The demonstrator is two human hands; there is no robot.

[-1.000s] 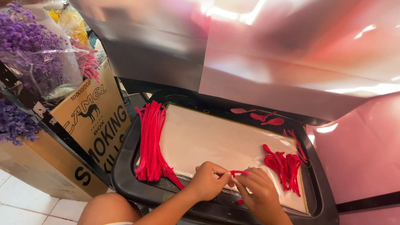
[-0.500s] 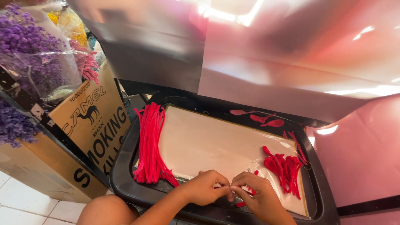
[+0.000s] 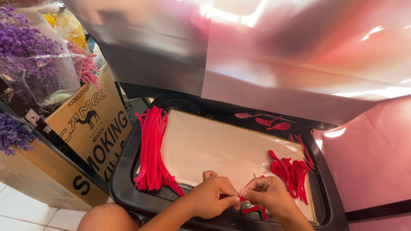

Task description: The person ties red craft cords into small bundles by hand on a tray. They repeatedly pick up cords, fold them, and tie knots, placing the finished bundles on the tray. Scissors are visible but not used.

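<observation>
Both hands meet at the near edge of a black tray (image 3: 124,188), fingertips pinched together over a short red pipe-cleaner piece (image 3: 250,209); the left hand (image 3: 212,197) closes thumb and forefinger on one end of it, and the right hand (image 3: 267,197) pinches the other end, its fingers curled narrow — the piece itself is mostly hidden between the fingertips, with a red loop showing just below the right hand, at the tray's near rim.

Inside the tray lies a pale pinkish board (image 3: 214,145) that fills most of the floor; along its left side rests a long bundle of straight red pipe cleaners (image 3: 152,149), laid near to far and fanning out at the near end; on the right part of the board, just right of the right hand, sits a loose heap of bent red pieces (image 3: 291,171); at the far right corner, on the tray's dark floor, lie a few red petal-shaped bits (image 3: 265,120), apart from the heap.

Left of the tray stands a brown cardboard box (image 3: 92,132) tilted against it, with dried purple flowers (image 3: 25,64) in clear wrap above it at the far left; a shiny pink sheet (image 3: 368,154) rises at the right — another glossy sheet (image 3: 257,55) leans behind the tray's far edge; a bare knee (image 3: 109,218) shows near, below the tray.
</observation>
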